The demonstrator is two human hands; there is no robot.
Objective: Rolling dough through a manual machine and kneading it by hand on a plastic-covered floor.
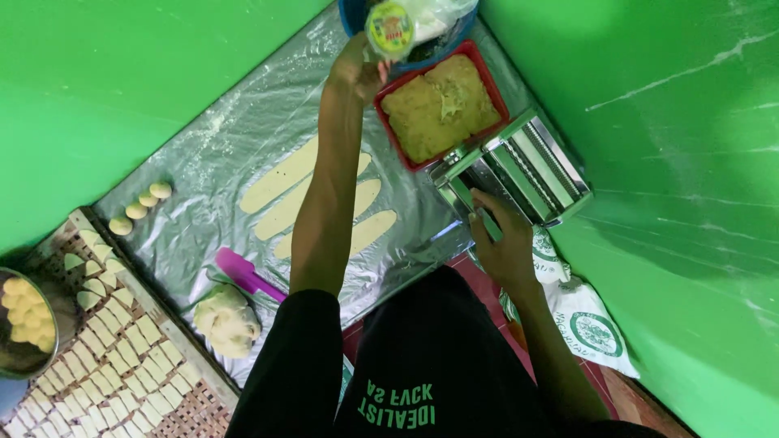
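Left hand: the left hand is stretched far forward, fingers closed around a small round container with a yellow and green lid, held above the blue bowl at the far end.
Right hand: the right hand is wrapped around the crank handle of the metal pasta roller, which stands on the right of the plastic sheet.
Filling: a red tray of crumbly yellow-brown filling sits just beside the roller, touching it.
Rolled dough: three long pale dough strips lie flat on the sheet under the left arm; these look finished with rolling but not yet cut or filled.
Raw dough: a dough lump rests near a purple scraper; three small dough balls lie in a row further left. This part looks yet to be rolled.
Done pieces: a woven tray at the lower left holds many rows of folded pastries, so a good share seems made.
Metal bowl: a metal bowl at the left edge holds more yellow balls.
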